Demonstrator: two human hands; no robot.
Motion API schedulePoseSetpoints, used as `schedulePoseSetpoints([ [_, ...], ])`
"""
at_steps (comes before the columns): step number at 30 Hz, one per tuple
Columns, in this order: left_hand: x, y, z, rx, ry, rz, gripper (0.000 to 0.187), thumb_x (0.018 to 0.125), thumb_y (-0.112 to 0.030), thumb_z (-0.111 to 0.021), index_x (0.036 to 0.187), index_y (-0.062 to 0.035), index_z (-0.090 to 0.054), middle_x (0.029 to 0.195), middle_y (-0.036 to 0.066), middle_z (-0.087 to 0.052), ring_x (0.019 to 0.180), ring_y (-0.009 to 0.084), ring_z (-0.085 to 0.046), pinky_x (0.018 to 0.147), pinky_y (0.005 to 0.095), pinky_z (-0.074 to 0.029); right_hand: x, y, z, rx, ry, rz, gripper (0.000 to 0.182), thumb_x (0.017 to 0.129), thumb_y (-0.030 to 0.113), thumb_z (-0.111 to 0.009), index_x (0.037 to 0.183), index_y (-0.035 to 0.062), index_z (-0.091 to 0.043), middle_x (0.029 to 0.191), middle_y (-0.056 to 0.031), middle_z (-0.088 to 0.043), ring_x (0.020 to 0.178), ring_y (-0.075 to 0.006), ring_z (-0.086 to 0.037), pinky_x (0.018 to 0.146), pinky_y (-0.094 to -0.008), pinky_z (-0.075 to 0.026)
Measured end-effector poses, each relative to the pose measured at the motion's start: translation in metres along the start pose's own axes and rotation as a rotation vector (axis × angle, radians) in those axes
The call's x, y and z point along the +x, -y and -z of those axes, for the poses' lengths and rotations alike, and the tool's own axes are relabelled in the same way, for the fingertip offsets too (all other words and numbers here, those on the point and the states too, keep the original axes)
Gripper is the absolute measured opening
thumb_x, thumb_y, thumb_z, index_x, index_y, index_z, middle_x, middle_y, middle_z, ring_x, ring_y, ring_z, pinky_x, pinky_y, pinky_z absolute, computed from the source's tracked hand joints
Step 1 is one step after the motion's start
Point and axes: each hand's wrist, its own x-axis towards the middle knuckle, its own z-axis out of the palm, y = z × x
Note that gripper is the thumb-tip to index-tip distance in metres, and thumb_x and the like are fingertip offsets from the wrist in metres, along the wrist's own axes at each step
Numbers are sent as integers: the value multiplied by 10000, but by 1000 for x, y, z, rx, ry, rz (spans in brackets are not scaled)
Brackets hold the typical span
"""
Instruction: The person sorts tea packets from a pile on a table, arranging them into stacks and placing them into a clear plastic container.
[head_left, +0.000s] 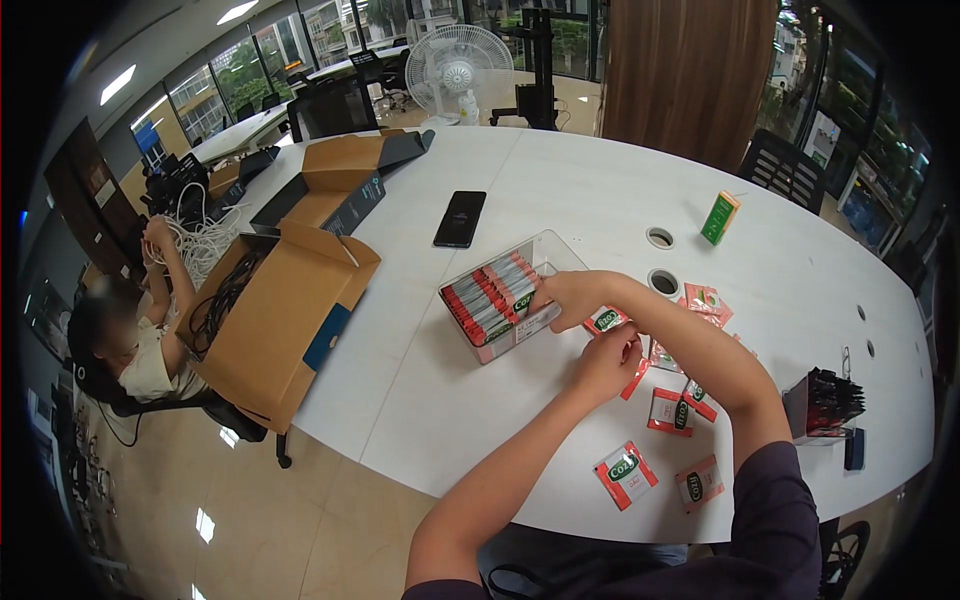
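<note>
A clear plastic box (550, 248) holds a tight row of red-and-white Cozy sachets (490, 297) standing on edge. Reaching into its right end, my right hand (578, 297) has its fingers closed at the end sachet (524, 302); the fingertips are partly hidden. Just below, my left hand (608, 362) is closed, with a sachet (606, 319) at its fingertips. Under and beside it, several loose sachets (670, 411) are scattered on the white table, two of them near the front edge (626, 475).
On the table (420, 400) are a black phone (460, 219), a green-orange carton (719, 218), cable holes and a holder of dark packets (825, 405). Open cardboard boxes (290, 330) with cables stand at the left. Another person (150, 340) sits there handling white cables (200, 245).
</note>
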Motion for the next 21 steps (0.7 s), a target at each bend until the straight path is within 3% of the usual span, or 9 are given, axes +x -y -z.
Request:
schedulePoseSetpoints([
  [5, -1, 4, -3, -9, -11, -8, 138, 910, -28, -593, 1047, -15, -606, 833, 93, -664, 671, 212, -613, 659, 347, -503, -7, 11, 3, -106, 1, -49, 458, 713, 196, -687, 1157, 88, -717, 1135, -141, -661, 978, -305, -661, 836, -403, -531],
  [8, 0, -6, 3, -30, 35, 27, 177, 908, -10, -588, 1081, -17, -623, 822, 84, -657, 672, 177, -617, 664, 313, -506, -17, 24, 15, -48, 58, -113, 460, 724, 176, -695, 1175, 87, -707, 1117, -152, -664, 1009, -313, -654, 858, -406, -522],
  [11, 0, -1, 3, -57, -8, -2, 212, 907, 17, -576, 1107, -15, -640, 814, 80, -648, 682, 147, -619, 678, 286, -511, -41, 25, 26, -13, -154, 148, 390, 739, 54, -640, 1125, 46, -694, 1270, -190, -650, 1213, -377, -596, 1000, -430, -480],
  [14, 0, 3, 4, -137, -114, -20, 269, 855, 90, -552, 1085, -6, -652, 891, 116, -654, 774, 180, -662, 679, 284, -524, -87, 39, 35, 13, -517, 109, 318, 744, -7, -591, 1045, 36, -685, 1338, -220, -609, 1308, -395, -527, 1044, -435, -453],
  [16, 3, -3, 17, 154, -128, -35, 356, 800, 66, -575, 1134, -38, -637, 1014, 143, -658, 933, 328, -656, 817, 403, -531, -122, 42, 34, -10, -645, 50, 257, 741, -19, -572, 977, 28, -665, 1297, -227, -622, 1241, -387, -567, 1017, -438, -466],
  [18, 7, -15, 26, 413, -141, -114, 456, 766, 30, -598, 1218, -22, -608, 1180, 178, -626, 1135, 378, -583, 964, 442, -478, -158, 36, 27, -27, -705, -33, 234, 749, -17, -570, 962, 18, -661, 1242, -219, -645, 1215, -377, -576, 1031, -435, -460],
  [19, 7, -13, 28, 474, -98, -87, 559, 777, -59, -634, 1330, -19, -556, 1313, 213, -563, 1253, 408, -505, 1049, 483, -412, -174, 30, 19, -63, -719, -74, 227, 752, -15, -580, 961, 20, -662, 1153, -199, -673, 1141, -359, -614, 967, -433, -488],
  [21, 3, -1, 27, 575, -40, -120, 597, 794, -110, -643, 1374, -27, -530, 1351, 232, -535, 1275, 409, -487, 1059, 505, -396, -205, 18, 3, -79, -639, -224, 221, 752, -15, -596, 959, 25, -664, 1067, -176, -679, 1047, -342, -637, 894, -428, -505],
])
